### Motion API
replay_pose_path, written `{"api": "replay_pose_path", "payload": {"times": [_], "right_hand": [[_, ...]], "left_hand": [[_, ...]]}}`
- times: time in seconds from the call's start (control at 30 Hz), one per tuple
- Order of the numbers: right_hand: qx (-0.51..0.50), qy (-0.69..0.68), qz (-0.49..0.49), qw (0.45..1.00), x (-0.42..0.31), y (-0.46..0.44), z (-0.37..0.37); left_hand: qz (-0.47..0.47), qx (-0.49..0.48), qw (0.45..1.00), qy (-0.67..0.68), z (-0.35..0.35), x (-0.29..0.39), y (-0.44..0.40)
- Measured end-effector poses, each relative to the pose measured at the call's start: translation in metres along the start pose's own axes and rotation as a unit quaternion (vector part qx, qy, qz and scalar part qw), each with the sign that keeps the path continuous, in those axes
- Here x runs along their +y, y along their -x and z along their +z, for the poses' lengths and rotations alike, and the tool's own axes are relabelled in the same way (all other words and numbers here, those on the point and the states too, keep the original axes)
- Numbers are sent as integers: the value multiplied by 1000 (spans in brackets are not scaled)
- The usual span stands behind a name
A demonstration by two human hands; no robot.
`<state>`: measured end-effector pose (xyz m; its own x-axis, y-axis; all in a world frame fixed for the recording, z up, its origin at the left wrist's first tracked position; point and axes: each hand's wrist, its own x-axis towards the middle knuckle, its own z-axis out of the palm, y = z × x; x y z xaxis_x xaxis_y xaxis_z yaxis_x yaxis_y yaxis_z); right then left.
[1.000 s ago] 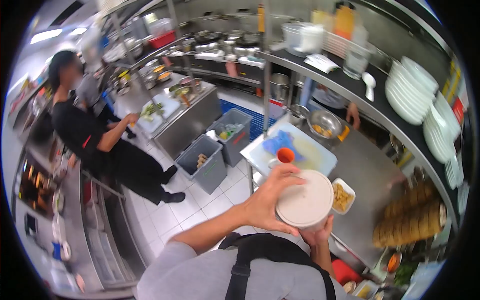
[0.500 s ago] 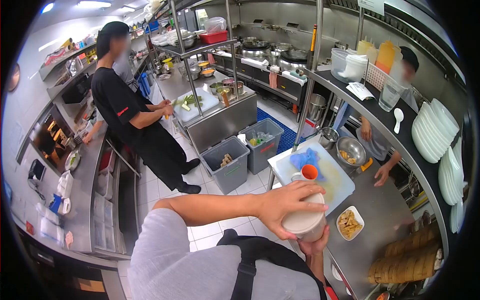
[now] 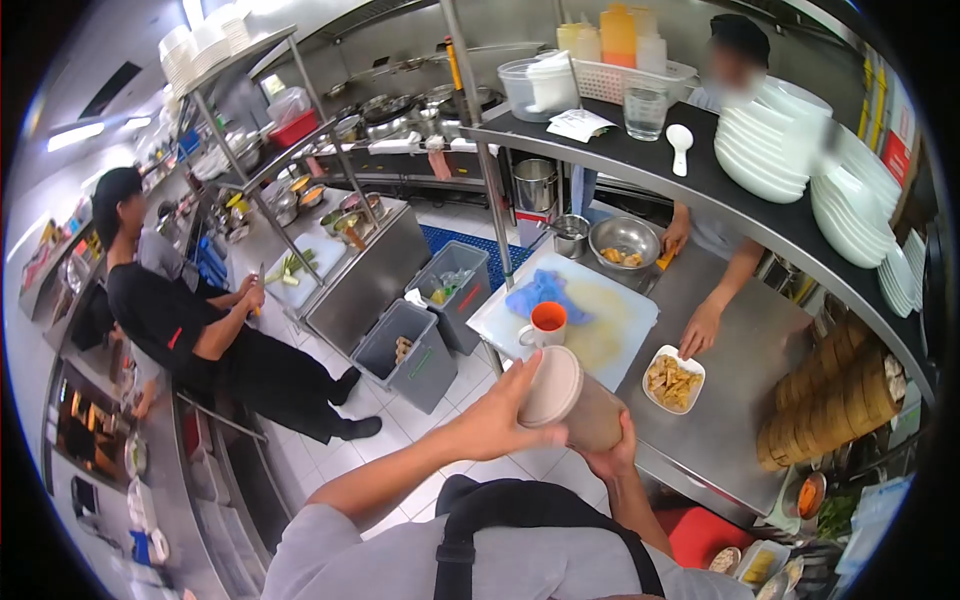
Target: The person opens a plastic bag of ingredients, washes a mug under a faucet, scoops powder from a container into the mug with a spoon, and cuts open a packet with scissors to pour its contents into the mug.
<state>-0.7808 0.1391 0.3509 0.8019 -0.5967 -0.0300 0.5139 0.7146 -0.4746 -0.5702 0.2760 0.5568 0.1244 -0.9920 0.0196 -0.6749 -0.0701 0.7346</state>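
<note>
Tipped further over than half a second ago, the lidded tub (image 3: pixel 600 412) now shows more of its side, and its beige lid (image 3: pixel 551 386) faces 10 o'clock. Meanwhile a co-worker's hand (image 3: pixel 703 327) has come to the edge of a square white dish (image 3: pixel 662 356) of golden-brown strips (image 3: pixel 672 382), at 3 o'clock from the tub.

The tub is held up in front of the person's chest, with an orange-lined white mug (image 3: pixel 547 322) on the cutting board (image 3: pixel 635 310) at 11 o'clock. The left hand (image 3: pixel 510 405) straddles the lid, thumb and fingers apart; how firmly they press, one cannot tell. The right hand (image 3: pixel 612 452) is wrapped round the tub's lower end, its fingers clamped on the wall.

For a sound hold, the right hand probably does best bearing the weight from below, so that the left can press evenly on opposite sides of the lid. At this tilt a loosely seated lid could leak, so holding the tub level seems wise, well clear of the mug.
</note>
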Motion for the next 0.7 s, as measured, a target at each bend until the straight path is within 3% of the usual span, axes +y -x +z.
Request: {"api": "replay_pose_path", "payload": {"times": [0.03, 0.13, 0.27, 0.3, 0.4, 0.47, 0.53, 0.57, 0.63, 0.67, 0.7], "right_hand": [[-16, -23, 21, 999, 2, 7, -3], [4, 5, 54, 999, -1, 18, -5], [6, -13, 45, 999, 4, 27, -16], [13, -17, 30, 999, 6, 28, -17], [45, -27, -19, 998, 15, 34, -30], [80, 42, -33, 995, 21, 36, -55], [115, 13, -13, 993, 25, 48, -68], [132, 3, -1, 991, 27, 60, -69], [143, -7, 9, 990, 17, 68, -63], [145, -28, 7, 989, 15, 70, -65], [146, -48, 4, 988, 16, 75, -65]], "left_hand": [[32, -63, 995, -66, -16, 11, 8], [172, -106, 936, -287, -34, 26, 1], [244, -191, 937, -164, -33, 12, -19], [247, -156, 945, -150, -30, 7, -20], [140, -58, 987, -59, 2, -27, -24], [-123, -77, 981, -125, 24, -29, -29], [-125, -132, 970, -161, 29, -28, -30], [-180, -192, 953, -153, 24, 2, -29], [97, -186, 963, -170, 29, -4, -27], [239, -169, 940, -179, 28, -6, -29], [208, -222, 941, -148, 35, -5, -30]]}}
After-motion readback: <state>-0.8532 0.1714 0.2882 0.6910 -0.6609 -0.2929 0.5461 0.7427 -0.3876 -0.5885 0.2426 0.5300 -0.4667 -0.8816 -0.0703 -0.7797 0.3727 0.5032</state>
